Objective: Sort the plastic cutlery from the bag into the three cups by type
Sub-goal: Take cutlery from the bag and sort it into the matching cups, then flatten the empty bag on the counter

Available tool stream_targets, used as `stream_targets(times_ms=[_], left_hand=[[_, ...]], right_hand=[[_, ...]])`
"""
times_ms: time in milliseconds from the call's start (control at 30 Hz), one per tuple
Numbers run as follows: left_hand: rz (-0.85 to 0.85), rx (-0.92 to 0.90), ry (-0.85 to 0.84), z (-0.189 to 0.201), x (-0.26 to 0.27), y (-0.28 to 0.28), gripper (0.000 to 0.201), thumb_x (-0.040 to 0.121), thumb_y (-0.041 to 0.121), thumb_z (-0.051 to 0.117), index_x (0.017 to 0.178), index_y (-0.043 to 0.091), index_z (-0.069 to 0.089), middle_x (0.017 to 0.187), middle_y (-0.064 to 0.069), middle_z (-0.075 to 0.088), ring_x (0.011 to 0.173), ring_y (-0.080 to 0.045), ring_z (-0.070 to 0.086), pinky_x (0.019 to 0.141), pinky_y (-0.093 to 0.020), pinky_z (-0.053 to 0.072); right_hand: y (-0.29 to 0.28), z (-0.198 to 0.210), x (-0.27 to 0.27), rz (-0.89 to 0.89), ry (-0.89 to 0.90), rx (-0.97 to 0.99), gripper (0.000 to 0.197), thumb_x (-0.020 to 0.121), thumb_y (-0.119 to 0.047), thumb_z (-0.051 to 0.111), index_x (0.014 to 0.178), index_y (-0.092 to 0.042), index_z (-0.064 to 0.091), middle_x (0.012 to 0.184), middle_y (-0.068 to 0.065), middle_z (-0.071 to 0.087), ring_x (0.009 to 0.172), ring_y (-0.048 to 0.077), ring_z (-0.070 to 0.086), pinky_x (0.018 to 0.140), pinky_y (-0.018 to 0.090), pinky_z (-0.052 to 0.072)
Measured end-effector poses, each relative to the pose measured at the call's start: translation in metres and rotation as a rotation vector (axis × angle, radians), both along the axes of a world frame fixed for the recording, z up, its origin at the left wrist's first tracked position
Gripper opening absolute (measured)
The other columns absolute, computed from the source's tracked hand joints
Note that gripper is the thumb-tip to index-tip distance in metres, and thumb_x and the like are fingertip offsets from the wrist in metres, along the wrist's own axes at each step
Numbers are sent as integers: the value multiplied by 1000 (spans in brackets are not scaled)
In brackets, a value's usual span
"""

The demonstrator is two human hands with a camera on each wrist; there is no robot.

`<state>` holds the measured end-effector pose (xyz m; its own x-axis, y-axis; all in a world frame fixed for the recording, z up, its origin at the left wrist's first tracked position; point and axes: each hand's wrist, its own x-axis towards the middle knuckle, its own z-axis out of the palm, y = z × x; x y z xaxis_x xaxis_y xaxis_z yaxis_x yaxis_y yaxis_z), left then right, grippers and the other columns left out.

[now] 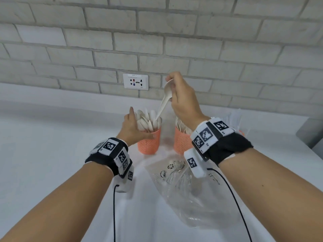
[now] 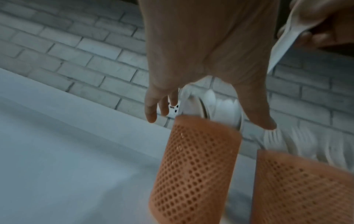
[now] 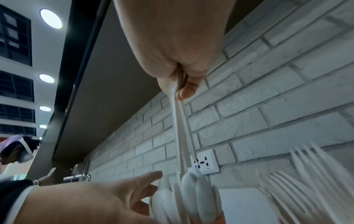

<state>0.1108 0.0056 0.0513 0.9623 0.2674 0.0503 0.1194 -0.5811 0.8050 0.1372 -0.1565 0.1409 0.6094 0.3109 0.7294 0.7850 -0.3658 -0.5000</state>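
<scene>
An orange mesh cup packed with white plastic spoons stands on the counter. My left hand rests against its left side with straight fingers, the thumb along the rim; its fingers spread around the spoon bowls. Above the cup, my right hand pinches two white spoons by their bowl end, and their handles point down into the cup. A second orange cup to the right holds forks. The clear plastic bag lies crumpled in front of the cups.
A third cup is mostly hidden behind my right wrist. The white brick wall carries a socket just behind the cups. White counter stretches to the left. A grey object stands at the right edge.
</scene>
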Motion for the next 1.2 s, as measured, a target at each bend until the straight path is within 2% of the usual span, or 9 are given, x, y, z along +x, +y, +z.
stream_targets(times_ms=[100, 333, 500, 633, 900, 1000, 1067, 1133, 1200], left_hand=[[-6, -119, -31, -13, 10, -2, 134, 59, 19, 88, 149, 12, -11, 154, -9, 17, 142, -22, 19, 108, -29, 24], [31, -223, -119, -26, 21, -3, 124, 62, 7, 84, 150, 19, -2, 152, -7, 28, 132, -17, 37, 92, -18, 29], [17, -233, -136, -32, 25, 2, 125, 59, 14, 87, 150, 20, 1, 146, -4, 37, 123, -14, 46, 92, -21, 37], [24, -206, -131, -31, 25, 3, 129, 56, 21, 89, 150, 18, 1, 148, -6, 36, 129, -18, 44, 99, -24, 34], [14, -177, -103, -26, 19, -2, 126, 60, 16, 87, 150, 14, -3, 156, -10, 20, 139, -26, 31, 111, -38, 29], [-33, -165, -38, -17, 13, 0, 134, 60, 21, 87, 148, 12, -14, 156, -13, 13, 143, -26, 22, 113, -39, 24], [-14, -93, 0, -6, 4, 2, 128, 68, 23, 83, 147, 11, -17, 155, -15, 8, 142, -27, 19, 111, -36, 25], [40, -45, -53, 7, -9, 1, 110, 78, 17, 73, 148, 10, -12, 153, -15, 7, 140, -28, 21, 109, -33, 26], [87, 1, -184, 21, -24, -6, 86, 84, 8, 61, 149, 7, 5, 148, -17, 14, 135, -31, 29, 108, -31, 28]], right_hand=[[15, -7, 9, 54, 16, -90, 24, 91, -5, 35, 108, -1, 51, 89, -2, 49, 79, 15, 47, 67, 22, 36], [40, -31, 34, 93, 169, -285, 26, 92, 2, 37, 112, -5, 53, 79, -3, 50, 77, 15, 46, 67, 23, 39], [44, -47, 38, -60, 137, -484, 35, 96, -9, 36, 127, -12, 53, 114, 9, 62, 120, 27, 46, 101, 43, 33], [49, -59, 33, -146, 205, -718, 45, 99, -23, 30, 144, -25, 33, 155, -1, 27, 146, 23, 9, 115, 47, 11], [54, -45, 18, -272, 397, -1068, 59, 98, -51, 15, 150, -27, 3, 159, 6, -11, 145, 28, -18, 116, 54, -8], [51, -31, 8, -206, 353, -1017, 63, 97, -51, 24, 150, -26, 2, 159, 10, -6, 146, 28, -9, 118, 49, 0], [39, -17, -2, -102, 331, -865, 60, 97, -42, 37, 149, -24, 14, 155, 12, 17, 142, 27, 18, 114, 41, 20], [20, -1, -15, -52, 321, -761, 51, 95, -34, 47, 143, -19, 34, 138, 10, 43, 122, 22, 44, 98, 29, 36], [-3, 9, -27, -67, 317, -764, 42, 93, -32, 52, 132, -16, 49, 120, 7, 57, 102, 16, 52, 85, 24, 39]])
